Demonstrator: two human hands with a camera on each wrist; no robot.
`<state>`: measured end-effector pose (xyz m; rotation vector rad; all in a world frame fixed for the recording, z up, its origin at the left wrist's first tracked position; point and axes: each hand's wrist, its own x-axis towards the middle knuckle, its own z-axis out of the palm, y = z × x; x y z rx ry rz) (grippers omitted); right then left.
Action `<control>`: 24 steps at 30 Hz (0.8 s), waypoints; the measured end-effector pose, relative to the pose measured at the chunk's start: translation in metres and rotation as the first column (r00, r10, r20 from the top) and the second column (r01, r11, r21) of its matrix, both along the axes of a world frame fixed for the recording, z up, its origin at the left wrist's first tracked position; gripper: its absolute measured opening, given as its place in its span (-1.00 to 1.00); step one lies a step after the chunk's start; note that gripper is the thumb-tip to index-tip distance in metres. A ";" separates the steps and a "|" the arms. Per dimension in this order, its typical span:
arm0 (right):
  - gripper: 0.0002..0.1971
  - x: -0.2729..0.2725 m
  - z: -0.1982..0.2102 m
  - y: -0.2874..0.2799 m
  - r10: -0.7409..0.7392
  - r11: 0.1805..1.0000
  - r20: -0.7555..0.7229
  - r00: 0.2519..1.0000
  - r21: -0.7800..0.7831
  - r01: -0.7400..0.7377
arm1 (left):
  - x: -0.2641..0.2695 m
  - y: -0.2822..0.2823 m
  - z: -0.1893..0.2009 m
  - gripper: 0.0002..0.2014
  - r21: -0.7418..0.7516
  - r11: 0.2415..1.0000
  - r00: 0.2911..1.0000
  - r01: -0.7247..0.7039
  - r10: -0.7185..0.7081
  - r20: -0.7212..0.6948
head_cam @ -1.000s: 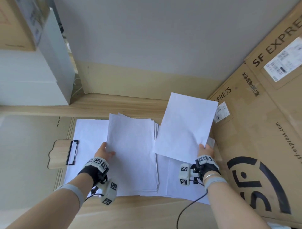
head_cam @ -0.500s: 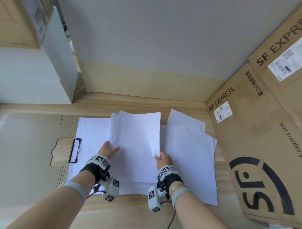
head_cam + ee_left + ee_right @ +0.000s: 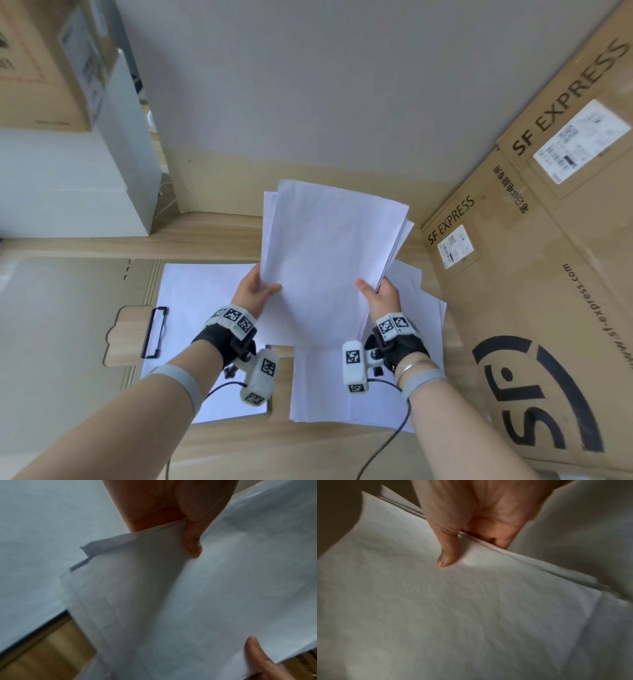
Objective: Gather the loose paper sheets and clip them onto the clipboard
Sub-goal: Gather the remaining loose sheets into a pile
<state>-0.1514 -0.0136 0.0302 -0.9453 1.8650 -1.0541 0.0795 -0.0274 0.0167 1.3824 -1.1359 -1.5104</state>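
Two hands, left hand [image 3: 255, 291] and right hand [image 3: 380, 296], pinch one paper stack [image 3: 329, 260], maybe five sheets, above the wooden table [image 3: 212, 442].

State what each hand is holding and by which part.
Both hands hold one stack of paper sheets, lifted off the desk. The left hand pinches its left edge, the right hand its right edge, thumbs on top.

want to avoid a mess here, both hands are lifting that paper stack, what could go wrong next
1. The stack is fanned, its top edges uneven. The left hand and right hand pinch only its lower edges, so a sheet might slip out.
2. Loose sheets remain on the desk and could be missed.
3. One sheet already lies by the clipboard's clip; the stack may land skewed on it.
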 end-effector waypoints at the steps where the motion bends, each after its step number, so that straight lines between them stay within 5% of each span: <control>1: -0.74 -0.003 0.013 -0.003 -0.017 0.999 -0.014 1.000 -0.046 0.016 | -0.006 -0.005 0.009 -0.56 -0.008 1.000 1.000 -0.019 0.019 -0.003; 11: -0.70 -0.026 0.054 0.002 -0.083 0.992 0.130 0.988 -0.088 0.095 | -0.037 -0.033 0.061 -0.40 -0.119 0.992 0.998 0.037 -0.042 -0.040; 18: -0.67 -0.022 0.055 0.005 -0.076 0.992 0.112 0.991 -0.089 0.086 | -0.043 -0.037 0.078 -0.56 -0.244 0.970 0.983 0.022 -0.065 -0.171; 24: -0.80 -0.019 0.053 0.011 -0.047 0.991 0.139 0.989 -0.121 0.064 | -0.052 -0.049 0.104 -0.83 -0.220 0.957 0.935 -0.190 0.109 -0.336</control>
